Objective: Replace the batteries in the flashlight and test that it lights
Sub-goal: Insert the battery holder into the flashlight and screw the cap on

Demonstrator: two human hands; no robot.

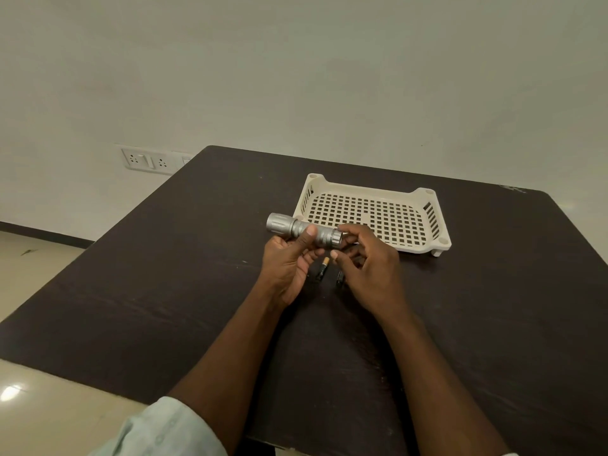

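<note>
A silver flashlight (297,228) is held level above the dark table (164,274), its wide head pointing left. My left hand (286,264) grips its body from below, thumb across the top. My right hand (365,261) has its fingertips on the ribbed tail cap (335,238) at the right end. Below the hands, a black battery with a copper-coloured end (321,269) lies on the table. A second dark object (339,278) lies beside it, mostly hidden by my right hand.
A cream perforated plastic tray (424,195) sits on the table just behind the hands, with nothing in it. A wall socket plate (148,161) is on the wall at the left. The table's left edge drops to a tiled floor (39,251).
</note>
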